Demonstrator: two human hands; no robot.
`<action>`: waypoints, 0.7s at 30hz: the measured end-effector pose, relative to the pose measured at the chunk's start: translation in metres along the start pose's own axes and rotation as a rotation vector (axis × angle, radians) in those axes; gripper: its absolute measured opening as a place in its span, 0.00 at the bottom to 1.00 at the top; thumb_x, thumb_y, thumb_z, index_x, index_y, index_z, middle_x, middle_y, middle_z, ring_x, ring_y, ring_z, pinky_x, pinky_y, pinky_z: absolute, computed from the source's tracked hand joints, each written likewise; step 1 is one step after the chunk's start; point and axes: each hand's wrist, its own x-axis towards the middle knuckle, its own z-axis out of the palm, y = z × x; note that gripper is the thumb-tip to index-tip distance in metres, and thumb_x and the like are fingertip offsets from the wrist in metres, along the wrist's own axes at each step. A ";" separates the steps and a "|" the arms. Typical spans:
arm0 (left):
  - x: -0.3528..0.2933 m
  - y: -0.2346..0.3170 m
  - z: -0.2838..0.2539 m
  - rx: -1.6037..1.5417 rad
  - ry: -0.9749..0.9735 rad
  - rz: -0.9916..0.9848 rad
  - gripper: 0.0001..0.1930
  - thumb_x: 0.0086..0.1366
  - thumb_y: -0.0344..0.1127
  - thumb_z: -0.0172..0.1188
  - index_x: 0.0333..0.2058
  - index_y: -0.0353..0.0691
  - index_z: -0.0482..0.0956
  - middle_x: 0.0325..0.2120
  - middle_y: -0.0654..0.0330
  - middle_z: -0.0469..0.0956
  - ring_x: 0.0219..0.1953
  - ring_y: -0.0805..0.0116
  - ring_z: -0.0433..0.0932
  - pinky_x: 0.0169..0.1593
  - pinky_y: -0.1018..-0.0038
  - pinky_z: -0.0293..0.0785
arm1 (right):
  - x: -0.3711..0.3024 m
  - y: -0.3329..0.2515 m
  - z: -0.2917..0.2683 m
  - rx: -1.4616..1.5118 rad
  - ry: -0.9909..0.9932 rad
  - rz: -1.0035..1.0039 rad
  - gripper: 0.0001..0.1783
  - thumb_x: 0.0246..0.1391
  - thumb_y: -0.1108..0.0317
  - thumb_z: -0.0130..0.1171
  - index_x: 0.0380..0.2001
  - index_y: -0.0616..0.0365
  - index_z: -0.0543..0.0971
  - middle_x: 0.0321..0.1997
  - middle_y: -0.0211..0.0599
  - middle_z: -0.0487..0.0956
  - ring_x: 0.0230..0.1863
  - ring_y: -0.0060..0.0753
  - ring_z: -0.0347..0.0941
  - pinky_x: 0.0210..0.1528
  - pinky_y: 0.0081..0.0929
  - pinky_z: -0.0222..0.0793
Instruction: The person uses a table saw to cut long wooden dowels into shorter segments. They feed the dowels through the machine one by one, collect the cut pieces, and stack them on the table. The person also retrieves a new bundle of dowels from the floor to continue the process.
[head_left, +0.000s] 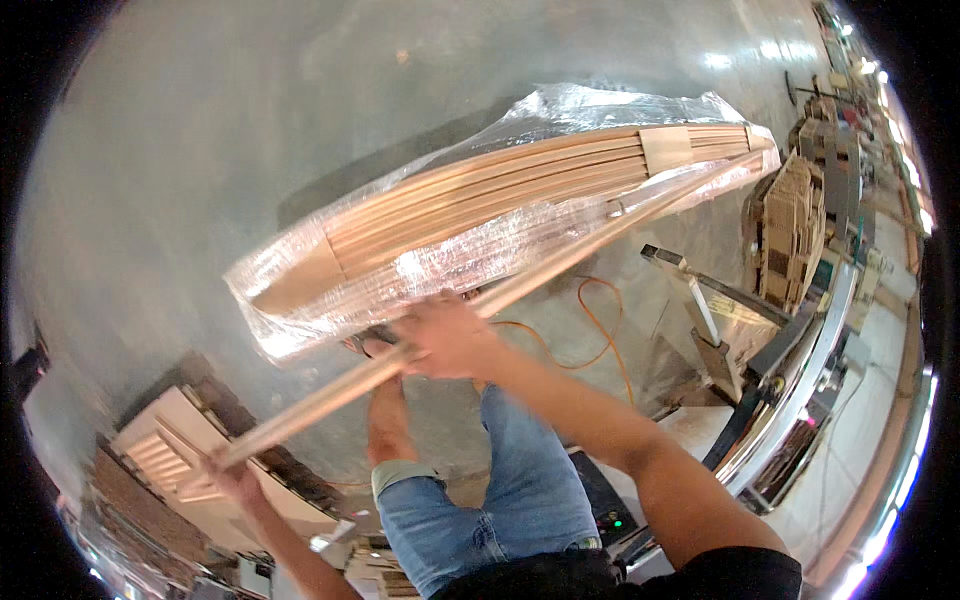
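A long pale wooden strip [330,398] slants across the view from lower left to upper right. Near its lower-left end my left hand [236,478] is closed around it. My right hand [445,335] grips the same strip further along, close to its middle. Beyond my hands lies a large bundle of wooden strips [500,190], wrapped in clear plastic film [590,112] with brown cardboard pieces at its ends. The held strip's far end reaches over the bundle's right end; whether it touches there I cannot tell.
An orange hose or cable [607,330] curls on the grey concrete floor [250,120]. At right stand a metal machine frame [700,300] and stacked cardboard [790,225]. Lower left, a pale board [190,425] carries short wooden strips. A dark box with a green light [612,520] sits beside my leg.
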 end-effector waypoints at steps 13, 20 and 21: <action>-0.037 0.159 -0.133 0.926 0.508 0.161 0.28 0.71 0.54 0.54 0.54 0.31 0.71 0.44 0.49 0.73 0.45 0.53 0.75 0.48 0.56 0.76 | -0.133 -0.075 -0.113 -0.320 -0.255 0.346 0.14 0.37 0.56 0.66 0.26 0.53 0.85 0.27 0.44 0.83 0.36 0.51 0.82 0.37 0.47 0.77; -0.033 0.168 -0.080 1.265 0.341 0.276 0.31 0.70 0.56 0.55 0.55 0.30 0.71 0.49 0.46 0.73 0.49 0.51 0.75 0.52 0.57 0.74 | -0.203 -0.256 -0.192 -0.499 0.163 0.393 0.07 0.35 0.61 0.65 0.20 0.50 0.81 0.23 0.35 0.81 0.28 0.40 0.80 0.44 0.40 0.70; -0.035 0.170 -0.073 1.315 0.318 0.322 0.31 0.70 0.56 0.55 0.56 0.30 0.71 0.49 0.45 0.73 0.49 0.51 0.75 0.52 0.57 0.74 | -0.216 -0.280 -0.203 -0.578 0.241 0.382 0.07 0.37 0.60 0.64 0.20 0.49 0.80 0.22 0.33 0.80 0.29 0.38 0.80 0.46 0.40 0.69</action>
